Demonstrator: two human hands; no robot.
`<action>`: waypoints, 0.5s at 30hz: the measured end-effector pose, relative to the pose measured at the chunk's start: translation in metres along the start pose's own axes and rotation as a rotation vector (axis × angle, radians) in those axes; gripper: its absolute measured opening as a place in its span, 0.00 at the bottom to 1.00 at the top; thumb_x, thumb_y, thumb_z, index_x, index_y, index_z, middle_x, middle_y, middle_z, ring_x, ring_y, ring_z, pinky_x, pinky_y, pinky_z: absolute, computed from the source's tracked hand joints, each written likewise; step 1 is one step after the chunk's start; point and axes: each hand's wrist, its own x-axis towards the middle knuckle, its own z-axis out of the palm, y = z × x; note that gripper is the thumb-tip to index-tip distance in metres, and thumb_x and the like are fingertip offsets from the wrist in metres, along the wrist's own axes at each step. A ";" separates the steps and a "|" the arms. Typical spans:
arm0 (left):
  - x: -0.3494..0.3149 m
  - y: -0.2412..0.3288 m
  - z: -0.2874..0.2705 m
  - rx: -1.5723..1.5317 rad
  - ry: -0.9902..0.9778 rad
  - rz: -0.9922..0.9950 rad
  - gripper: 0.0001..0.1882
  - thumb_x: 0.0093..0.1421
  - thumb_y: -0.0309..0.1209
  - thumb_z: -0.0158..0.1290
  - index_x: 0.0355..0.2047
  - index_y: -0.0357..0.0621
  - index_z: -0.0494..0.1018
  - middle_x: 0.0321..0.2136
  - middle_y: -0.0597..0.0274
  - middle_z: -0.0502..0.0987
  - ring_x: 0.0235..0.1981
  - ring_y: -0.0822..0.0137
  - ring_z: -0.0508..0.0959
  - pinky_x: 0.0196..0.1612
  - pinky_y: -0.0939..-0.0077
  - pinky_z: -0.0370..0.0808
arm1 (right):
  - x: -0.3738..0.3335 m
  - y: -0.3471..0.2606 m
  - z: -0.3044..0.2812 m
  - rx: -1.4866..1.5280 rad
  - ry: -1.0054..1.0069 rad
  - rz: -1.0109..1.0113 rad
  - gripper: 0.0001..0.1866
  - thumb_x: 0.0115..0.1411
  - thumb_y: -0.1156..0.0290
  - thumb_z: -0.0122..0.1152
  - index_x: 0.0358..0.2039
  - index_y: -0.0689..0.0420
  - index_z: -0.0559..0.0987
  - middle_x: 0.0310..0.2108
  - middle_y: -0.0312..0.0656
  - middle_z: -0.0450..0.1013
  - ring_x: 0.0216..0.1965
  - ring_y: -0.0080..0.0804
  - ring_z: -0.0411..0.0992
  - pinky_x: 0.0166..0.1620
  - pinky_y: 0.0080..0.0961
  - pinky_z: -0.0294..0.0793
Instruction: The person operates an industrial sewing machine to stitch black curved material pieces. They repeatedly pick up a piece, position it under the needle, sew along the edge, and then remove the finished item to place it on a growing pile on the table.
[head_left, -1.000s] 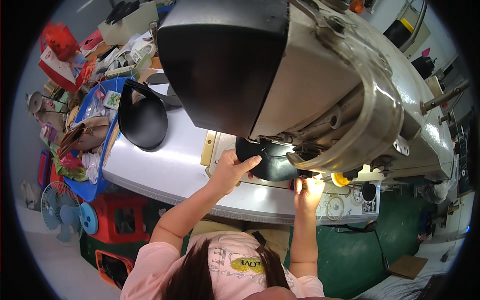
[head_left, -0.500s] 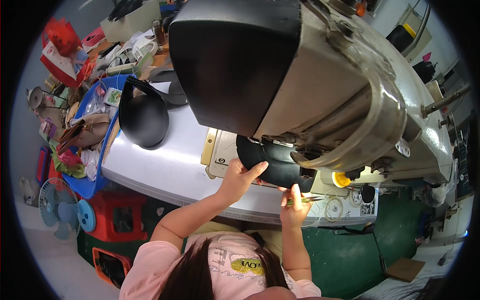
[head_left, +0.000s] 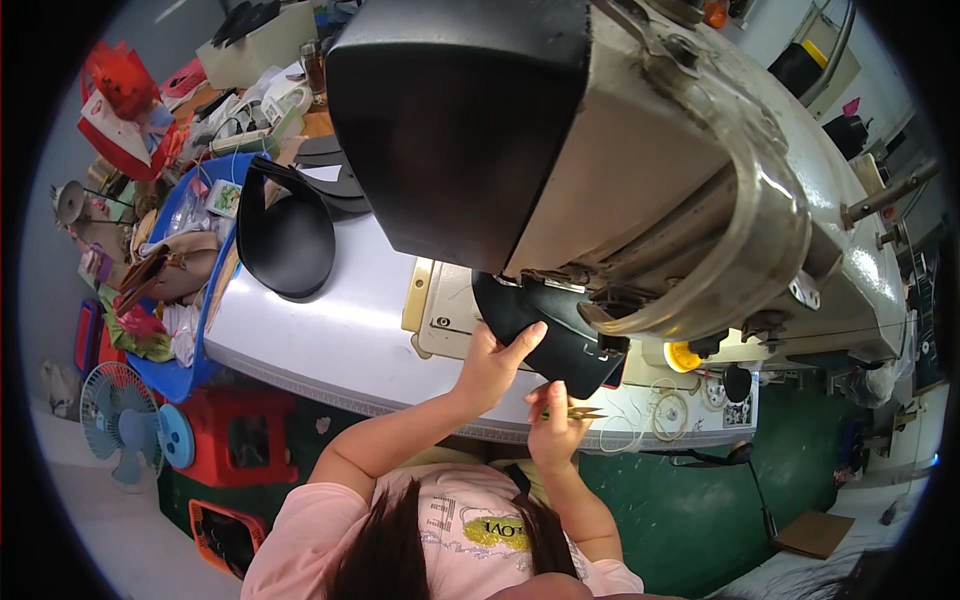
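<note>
My left hand (head_left: 492, 368) pinches the near left edge of a black leather-like panel (head_left: 550, 345), thumb on top and fingers underneath. The panel lies partly under the head of a sewing machine (head_left: 650, 180), which hides its far side. Small pale marks show near its right end. My right hand (head_left: 556, 430) is closed around small thread snips (head_left: 583, 413), whose pointed blades stick out to the right. This hand is just below the panel's near corner; whether a fingertip still touches that edge is hard to tell.
Left on the white table (head_left: 300, 340) sit a curved black piece (head_left: 287, 235) and more flat black pieces (head_left: 335, 175). Beyond is a blue basket (head_left: 205, 320) of bags. Loose thread (head_left: 670, 415) lies at right. A fan (head_left: 120, 425) and red stool (head_left: 240, 435) stand at lower left.
The panel has turned, its right end swinging toward me and showing pale marks. My right hand has moved left and nearer to me with the snips. My left hand has shifted slightly right.
</note>
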 end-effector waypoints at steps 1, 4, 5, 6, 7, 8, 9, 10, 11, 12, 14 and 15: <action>0.000 -0.001 -0.005 0.004 -0.006 -0.028 0.10 0.54 0.33 0.53 0.20 0.42 0.69 0.16 0.76 0.67 0.18 0.85 0.62 0.20 0.87 0.58 | -0.006 0.003 0.001 -0.044 -0.017 0.010 0.09 0.57 0.73 0.50 0.24 0.65 0.74 0.17 0.43 0.71 0.12 0.19 0.62 0.16 0.12 0.60; -0.001 0.004 -0.003 0.051 -0.010 -0.020 0.12 0.54 0.33 0.53 0.17 0.43 0.68 0.14 0.78 0.64 0.17 0.85 0.59 0.19 0.86 0.55 | -0.022 0.008 -0.004 -0.188 -0.123 -0.074 0.09 0.57 0.75 0.47 0.28 0.65 0.75 0.18 0.43 0.71 0.14 0.18 0.64 0.18 0.12 0.63; -0.001 0.005 -0.001 0.072 -0.010 -0.002 0.13 0.54 0.33 0.53 0.15 0.43 0.67 0.13 0.79 0.63 0.16 0.85 0.58 0.19 0.86 0.54 | -0.026 0.010 -0.008 -0.240 -0.173 -0.121 0.08 0.57 0.75 0.47 0.28 0.65 0.75 0.18 0.44 0.71 0.14 0.19 0.64 0.18 0.12 0.63; -0.001 0.003 -0.002 0.055 -0.012 -0.006 0.13 0.54 0.33 0.53 0.15 0.44 0.67 0.13 0.79 0.62 0.16 0.85 0.57 0.19 0.86 0.54 | -0.029 0.011 -0.011 -0.292 -0.225 -0.164 0.08 0.57 0.76 0.47 0.28 0.65 0.75 0.18 0.44 0.71 0.14 0.19 0.65 0.18 0.13 0.64; -0.001 -0.001 -0.003 0.037 -0.016 -0.010 0.13 0.54 0.32 0.53 0.15 0.44 0.67 0.13 0.79 0.62 0.17 0.85 0.57 0.19 0.86 0.54 | -0.030 0.008 -0.013 -0.307 -0.252 -0.218 0.07 0.57 0.77 0.47 0.29 0.65 0.74 0.18 0.45 0.71 0.14 0.20 0.65 0.18 0.13 0.65; -0.001 -0.004 -0.005 0.020 -0.019 -0.015 0.13 0.54 0.32 0.53 0.15 0.44 0.66 0.14 0.79 0.62 0.17 0.85 0.57 0.19 0.86 0.54 | -0.030 0.005 -0.016 -0.316 -0.243 -0.263 0.07 0.57 0.77 0.47 0.29 0.65 0.74 0.18 0.45 0.71 0.14 0.20 0.65 0.18 0.13 0.65; -0.002 -0.003 -0.005 0.027 -0.023 -0.014 0.12 0.54 0.32 0.53 0.16 0.44 0.67 0.14 0.79 0.62 0.17 0.85 0.58 0.19 0.86 0.54 | -0.030 0.003 -0.019 -0.325 -0.233 -0.311 0.07 0.57 0.77 0.46 0.29 0.65 0.74 0.18 0.45 0.71 0.14 0.20 0.65 0.18 0.13 0.65; -0.002 -0.002 -0.005 0.034 -0.026 -0.014 0.12 0.54 0.32 0.53 0.16 0.44 0.67 0.15 0.79 0.63 0.17 0.85 0.58 0.19 0.86 0.55 | -0.029 -0.001 -0.022 -0.335 -0.223 -0.358 0.07 0.57 0.77 0.46 0.30 0.64 0.74 0.18 0.45 0.71 0.14 0.21 0.65 0.18 0.14 0.65; -0.002 0.000 -0.005 0.041 -0.029 -0.014 0.11 0.54 0.32 0.53 0.17 0.44 0.67 0.15 0.78 0.64 0.18 0.85 0.59 0.20 0.86 0.56 | -0.027 -0.005 -0.025 -0.362 -0.187 -0.404 0.08 0.58 0.74 0.46 0.27 0.64 0.73 0.18 0.44 0.71 0.13 0.22 0.65 0.17 0.14 0.64; -0.001 0.002 -0.005 0.017 -0.025 -0.008 0.10 0.54 0.32 0.53 0.18 0.43 0.68 0.16 0.78 0.65 0.18 0.85 0.60 0.21 0.87 0.57 | -0.022 -0.009 -0.027 -0.379 -0.155 -0.478 0.09 0.58 0.72 0.46 0.27 0.64 0.72 0.18 0.45 0.71 0.13 0.21 0.64 0.17 0.14 0.63; -0.002 0.006 -0.005 -0.030 -0.013 0.004 0.08 0.53 0.31 0.53 0.21 0.42 0.69 0.18 0.76 0.67 0.20 0.84 0.63 0.22 0.87 0.60 | -0.011 -0.017 -0.032 -0.412 -0.091 -0.622 0.12 0.60 0.67 0.44 0.27 0.63 0.70 0.17 0.46 0.70 0.12 0.20 0.61 0.16 0.13 0.61; -0.002 0.008 -0.005 -0.049 -0.020 -0.006 0.07 0.53 0.30 0.53 0.23 0.42 0.69 0.20 0.75 0.69 0.21 0.84 0.64 0.24 0.87 0.62 | -0.004 -0.021 -0.035 -0.441 -0.052 -0.649 0.13 0.60 0.67 0.44 0.26 0.63 0.70 0.17 0.45 0.69 0.12 0.20 0.61 0.16 0.13 0.60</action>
